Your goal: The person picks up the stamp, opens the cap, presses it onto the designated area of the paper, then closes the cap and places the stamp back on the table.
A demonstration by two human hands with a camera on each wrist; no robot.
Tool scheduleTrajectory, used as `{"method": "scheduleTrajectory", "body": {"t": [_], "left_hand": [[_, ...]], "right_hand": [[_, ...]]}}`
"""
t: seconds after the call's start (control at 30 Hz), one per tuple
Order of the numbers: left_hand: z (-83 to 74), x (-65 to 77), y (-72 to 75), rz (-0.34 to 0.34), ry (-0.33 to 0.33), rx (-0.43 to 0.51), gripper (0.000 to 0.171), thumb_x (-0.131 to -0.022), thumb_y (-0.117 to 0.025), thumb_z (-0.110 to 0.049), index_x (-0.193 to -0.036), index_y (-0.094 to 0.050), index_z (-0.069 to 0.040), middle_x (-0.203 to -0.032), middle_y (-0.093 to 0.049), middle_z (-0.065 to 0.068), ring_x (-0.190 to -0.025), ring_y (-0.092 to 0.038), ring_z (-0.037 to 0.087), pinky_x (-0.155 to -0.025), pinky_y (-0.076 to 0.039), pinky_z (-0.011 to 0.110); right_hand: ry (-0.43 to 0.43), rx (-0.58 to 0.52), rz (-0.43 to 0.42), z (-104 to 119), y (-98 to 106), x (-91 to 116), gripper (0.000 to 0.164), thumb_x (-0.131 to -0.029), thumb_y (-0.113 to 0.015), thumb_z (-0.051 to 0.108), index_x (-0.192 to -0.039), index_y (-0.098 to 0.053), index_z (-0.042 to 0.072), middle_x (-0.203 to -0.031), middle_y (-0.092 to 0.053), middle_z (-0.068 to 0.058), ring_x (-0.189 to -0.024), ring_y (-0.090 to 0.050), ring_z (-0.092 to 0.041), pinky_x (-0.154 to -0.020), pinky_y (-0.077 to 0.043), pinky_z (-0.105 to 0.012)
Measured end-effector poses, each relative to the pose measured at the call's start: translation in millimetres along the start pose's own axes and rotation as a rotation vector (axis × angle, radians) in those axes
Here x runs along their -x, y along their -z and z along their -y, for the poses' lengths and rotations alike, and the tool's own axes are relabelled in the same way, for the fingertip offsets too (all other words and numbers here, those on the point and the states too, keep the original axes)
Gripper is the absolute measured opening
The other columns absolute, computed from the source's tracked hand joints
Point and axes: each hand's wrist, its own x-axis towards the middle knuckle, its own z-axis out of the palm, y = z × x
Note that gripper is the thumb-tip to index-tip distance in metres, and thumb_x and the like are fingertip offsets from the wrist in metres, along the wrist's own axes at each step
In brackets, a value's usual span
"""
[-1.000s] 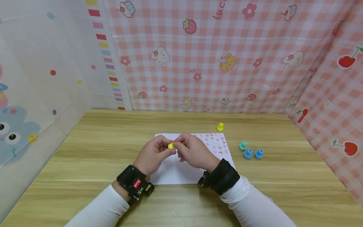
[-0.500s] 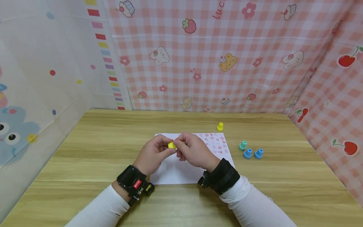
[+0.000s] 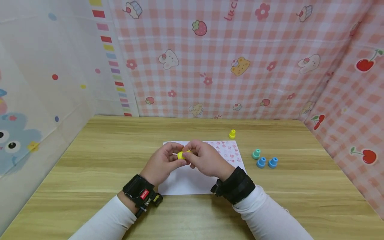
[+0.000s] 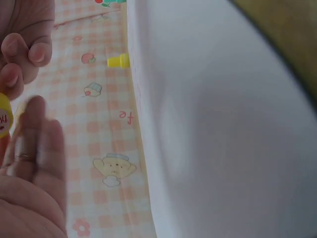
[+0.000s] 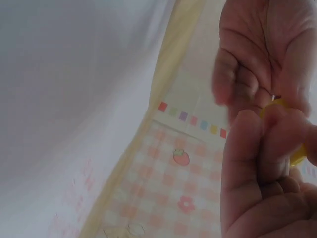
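Note:
A small yellow toy stamp (image 3: 181, 155) is held between both hands above a white sheet of paper (image 3: 186, 181). My right hand (image 3: 210, 161) pinches its right end with thumb and forefinger. The left hand (image 3: 160, 164) has its thumb under the stamp's near side and its fingers curled around the far side. In the left wrist view, the stamp's round printed label (image 4: 4, 119) shows at the left edge, and the left fingers (image 4: 37, 141) are blurred. Fingers cover most of the yellow stamp (image 5: 297, 154) in the right wrist view.
Another yellow stamp (image 3: 232, 134) stands beyond the paper's far right corner. To the paper's right stand a teal stamp (image 3: 256, 154) and two blue ones, a nearer-left blue stamp (image 3: 261, 162) and a right blue stamp (image 3: 272, 162). Small red prints (image 3: 230, 152) cover the paper's upper right.
The left thumb and fingers have shifted slightly on the held yellow stamp, and more of its yellow side now shows between the hands. The standing stamps and the paper stay in place.

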Motion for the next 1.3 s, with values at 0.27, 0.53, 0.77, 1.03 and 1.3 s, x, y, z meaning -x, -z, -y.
{"method": "scheduleTrajectory", "body": {"t": [0.27, 0.53, 0.77, 1.03, 1.3], "left_hand": [[2.4, -0.7, 5.5, -0.03, 0.039, -0.161, 0.051, -0.086, -0.068, -0.038, -0.128, -0.049, -0.016, -0.122, -0.055, 0.002, -0.108, -0.053, 0.015, -0.091, -0.047, 0.041], [3.1, -1.5, 13.2, -0.067, 0.066, -0.437, 0.062, -0.086, -0.061, -0.054, -0.134, -0.044, -0.02, -0.133, -0.048, 0.001, -0.121, -0.04, 0.015, -0.097, -0.039, 0.051], [2.7, -2.2, 16.0, -0.079, 0.102, -0.568, 0.063, -0.086, -0.06, -0.053, -0.137, -0.042, -0.019, -0.137, -0.046, 0.001, -0.124, -0.037, 0.015, -0.1, -0.037, 0.049], [-0.2, -0.6, 16.7, -0.062, 0.105, -0.631, 0.064, -0.088, -0.061, -0.048, -0.139, -0.04, -0.016, -0.14, -0.043, 0.005, -0.126, -0.035, 0.02, -0.102, -0.035, 0.05], [0.3, -0.4, 15.5, -0.067, 0.104, -0.658, 0.064, -0.088, -0.061, -0.049, -0.139, -0.04, -0.017, -0.14, -0.043, 0.006, -0.125, -0.036, 0.02, -0.101, -0.036, 0.049]], "right_hand": [[-0.041, 0.207, -0.088, -1, 37, 5, 0.011, -0.092, -0.061, 0.02, -0.102, -0.058, 0.019, -0.081, -0.064, -0.001, -0.068, -0.056, -0.016, -0.055, -0.048, -0.033], [-0.128, 0.382, -0.219, -29, 108, -2, 0.008, -0.092, -0.06, 0.011, -0.1, -0.062, 0.01, -0.09, -0.062, -0.007, -0.072, -0.054, -0.021, -0.061, -0.049, -0.033], [-0.215, 0.582, -0.23, -57, 161, -2, 0.016, -0.09, -0.053, 0.001, -0.102, -0.062, 0.004, -0.099, -0.062, -0.014, -0.084, -0.054, -0.025, -0.072, -0.05, -0.04], [-0.294, 0.712, -0.161, -79, 179, -3, 0.02, -0.085, -0.058, -0.001, -0.104, -0.061, 0.003, -0.099, -0.062, -0.017, -0.085, -0.054, -0.028, -0.073, -0.049, -0.045], [-0.302, 0.816, -0.088, -95, 177, -11, 0.021, -0.079, -0.069, 0.005, -0.098, -0.065, -0.002, -0.093, -0.066, -0.015, -0.083, -0.056, -0.028, -0.078, -0.049, -0.046]]}}
